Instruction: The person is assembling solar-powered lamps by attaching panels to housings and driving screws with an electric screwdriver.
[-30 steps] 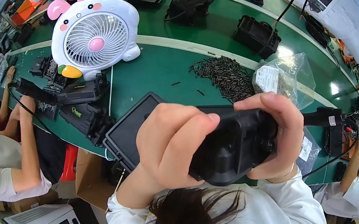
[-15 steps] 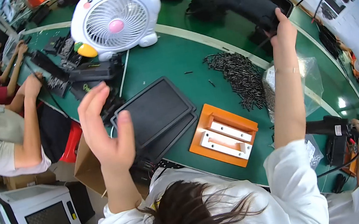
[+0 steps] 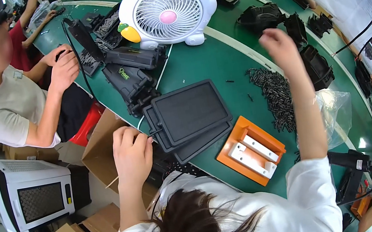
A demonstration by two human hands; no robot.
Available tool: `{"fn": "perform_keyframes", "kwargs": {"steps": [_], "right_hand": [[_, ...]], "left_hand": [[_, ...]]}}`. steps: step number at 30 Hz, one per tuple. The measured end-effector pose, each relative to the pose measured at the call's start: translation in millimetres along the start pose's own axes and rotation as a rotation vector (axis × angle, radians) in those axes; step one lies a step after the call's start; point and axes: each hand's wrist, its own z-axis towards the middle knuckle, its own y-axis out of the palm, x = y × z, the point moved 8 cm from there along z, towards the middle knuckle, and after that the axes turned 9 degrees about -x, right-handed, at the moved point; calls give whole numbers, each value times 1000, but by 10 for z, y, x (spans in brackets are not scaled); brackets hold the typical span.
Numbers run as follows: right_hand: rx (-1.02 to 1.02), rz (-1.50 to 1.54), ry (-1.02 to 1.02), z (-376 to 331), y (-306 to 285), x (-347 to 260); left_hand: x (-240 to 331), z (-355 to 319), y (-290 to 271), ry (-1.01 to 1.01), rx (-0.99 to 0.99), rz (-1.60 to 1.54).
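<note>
We mark both hands well apart, left low, right far out. Left hand (image 3: 133, 154): fingers bent, right at the near-left end of the stacked black panels (image 3: 190, 113); contact unclear, we can't tell if it has hold of anything. Right hand (image 3: 280, 48): blurred, fingers curled in, no object we can make out in it, so grip also can't be told.

Key relation: the panels lie to the left hand's right and a little forward, the top one's long axis running roughly left to right, its right end slightly farther from us. Left hand is clearly nearer them; right hand is beyond them, off to the right. Nearest to the right hand we get a black housing (image 3: 260, 17) just ahead, with another black housing (image 3: 318, 67) to its right, near the forearm.

Pose: left forearm short and steep, hand bent over toward the panels; right arm stretched long and forward, wrist tipped left.

Farther out: orange fixture with white blocks (image 3: 251, 152) on the counter (image 3: 193, 70), between the forearms, just right of the panels. Dark screw pile (image 3: 274, 96) beside the right forearm, clear bag (image 3: 335, 113) past it. Cardboard box (image 3: 100, 150) left of the left hand, white fan (image 3: 169, 13) across the counter, co-worker (image 3: 21, 104) seated left
</note>
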Motion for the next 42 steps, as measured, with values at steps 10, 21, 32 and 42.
{"fn": "perform_keyframes", "kwargs": {"steps": [10, 21, 32, 42], "right_hand": [[-44, -116, -580, -1390, 859, -1453], [393, 423, -19, -2658, -322, -137], [357, 206, 79, -2627, 34, -88], [91, -124, -322, -2660, 485, -768]], "left_hand": [[828, 565, -342, 699, -6, -952], [-596, 1967, 808, -104, -244, 262], [-926, 2082, 238, -138, 183, -74], [-1059, 1428, -1003, 110, 279, -1548]]}}
